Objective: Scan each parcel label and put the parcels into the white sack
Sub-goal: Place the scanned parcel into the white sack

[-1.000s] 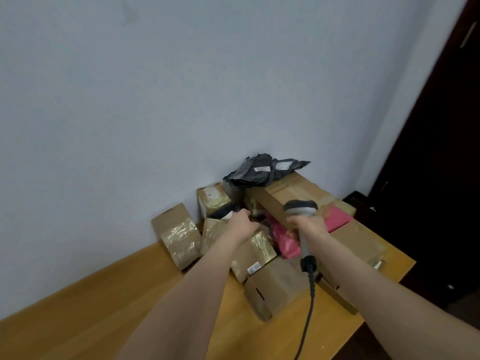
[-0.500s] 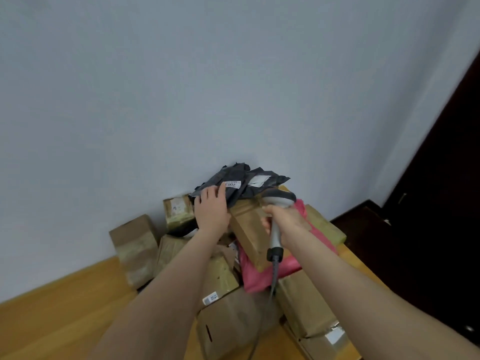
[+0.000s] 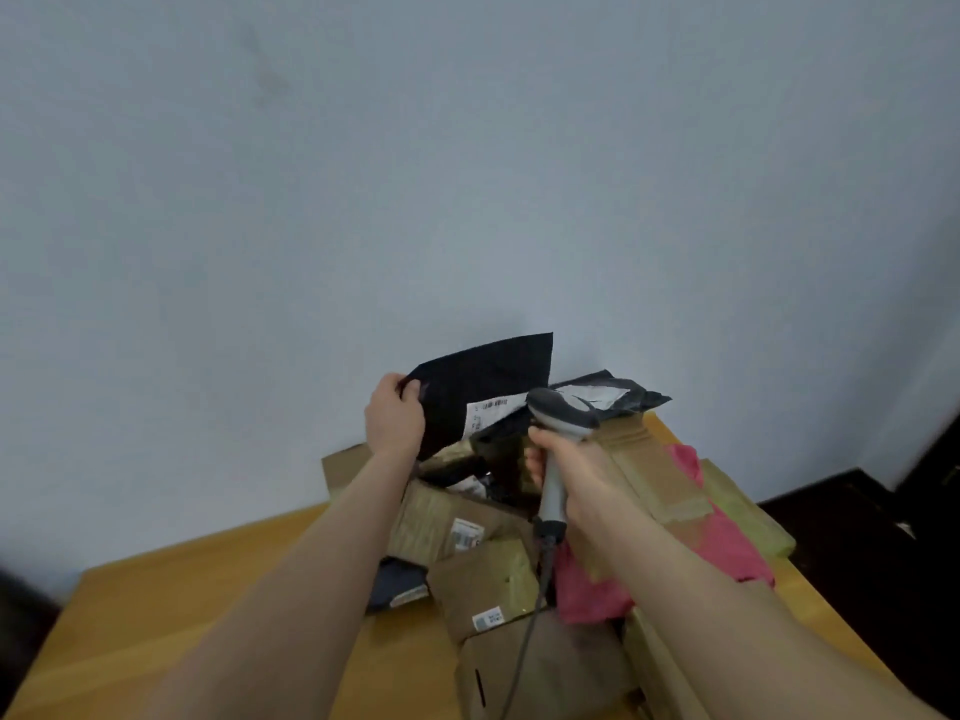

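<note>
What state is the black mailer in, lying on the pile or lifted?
Lifted: the left hand pinches the black mailer by its corner, above the pile.

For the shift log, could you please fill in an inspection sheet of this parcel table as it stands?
Surface: light wooden table, parcels heaped at its far end by the wall.
Job's things: flat black plastic mailer with white label, held up; grey handheld barcode scanner beside it; brown cardboard boxes and pink plastic mailer waiting; white sack: nothing seen.
Clutter: nothing seen.
Hands: left hand pinches the mailer's corner; right hand grips the scanner.
Cables: scanner's grey cable trails over the boxes.
Surroundings: plain pale wall.
</note>
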